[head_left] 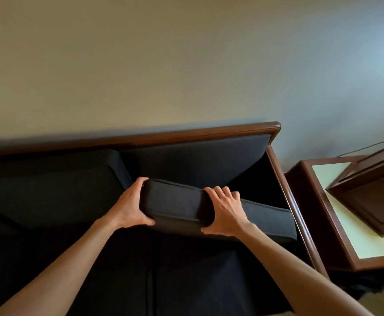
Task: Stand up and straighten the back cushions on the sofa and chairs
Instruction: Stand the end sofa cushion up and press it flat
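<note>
Gripping both hands, a dark, piped back cushion [182, 207], tilted.

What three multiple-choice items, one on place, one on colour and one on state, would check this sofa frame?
1. Where is the side table relative to the sofa?
A. At its right end
B. At its left end
C. In front of its seat

2. What colour is the cushion being handled?
A. Cream
B. Black
C. Red

3. How is that cushion held?
A. Left hand only
B. Right hand only
C. Both hands

Answers:
1. A: the wooden table stands just beyond the sofa's right arm.
2. B: its fabric is black, like the rest of the upholstery.
3. C: the left hand grips its left end while the right hand wraps over its top edge, and it sits tilted, away from the backrest.
</note>
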The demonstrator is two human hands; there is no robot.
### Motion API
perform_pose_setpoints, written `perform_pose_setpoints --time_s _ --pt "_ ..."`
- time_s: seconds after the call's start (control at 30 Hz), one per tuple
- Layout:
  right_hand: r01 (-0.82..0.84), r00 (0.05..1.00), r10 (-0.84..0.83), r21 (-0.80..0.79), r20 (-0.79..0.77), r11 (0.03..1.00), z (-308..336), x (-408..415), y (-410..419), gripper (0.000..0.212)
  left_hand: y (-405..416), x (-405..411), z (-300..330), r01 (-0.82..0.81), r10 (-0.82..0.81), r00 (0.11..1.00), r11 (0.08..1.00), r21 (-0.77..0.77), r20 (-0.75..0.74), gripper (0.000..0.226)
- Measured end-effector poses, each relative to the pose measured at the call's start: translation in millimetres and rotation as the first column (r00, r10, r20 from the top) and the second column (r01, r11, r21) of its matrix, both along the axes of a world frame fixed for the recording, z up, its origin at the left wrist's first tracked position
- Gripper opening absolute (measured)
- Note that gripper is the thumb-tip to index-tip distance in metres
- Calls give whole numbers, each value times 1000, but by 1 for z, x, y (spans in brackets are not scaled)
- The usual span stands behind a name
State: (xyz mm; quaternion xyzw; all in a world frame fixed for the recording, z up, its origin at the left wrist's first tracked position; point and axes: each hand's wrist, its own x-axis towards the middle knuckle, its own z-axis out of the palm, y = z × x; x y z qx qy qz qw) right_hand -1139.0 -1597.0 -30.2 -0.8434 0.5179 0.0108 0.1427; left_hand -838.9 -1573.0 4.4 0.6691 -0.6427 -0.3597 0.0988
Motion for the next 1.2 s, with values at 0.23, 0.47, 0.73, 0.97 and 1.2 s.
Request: perform_pose_setpoints --time_s 0.23,0.47,0.73,0.97,1.2 --pt "21 991 -16 38 -133 999 -35 -22 -4 116 0 19 -44 -30 -18 951 988 151 309 111" --pt "-34 976 41 35 -212 999 -41 -43 -12 119 -17 -41 -56 212 -228 738 972 103 635 113" --pt "-86 942 87 18 -325 996 -29 -74 -65 117 -37 -66 -63 191 -155 826 981 -10 542 104" --pt "-88 918 92 28 -385 996 -29 -106 -100 117 -58 -102 -67 168 -132 856 986 -26 500 101" --pt "-73 944 82 40 -320 997 -35 -95 -143 121 -108 -88 -61 156 -155 840 987 41 520 112"
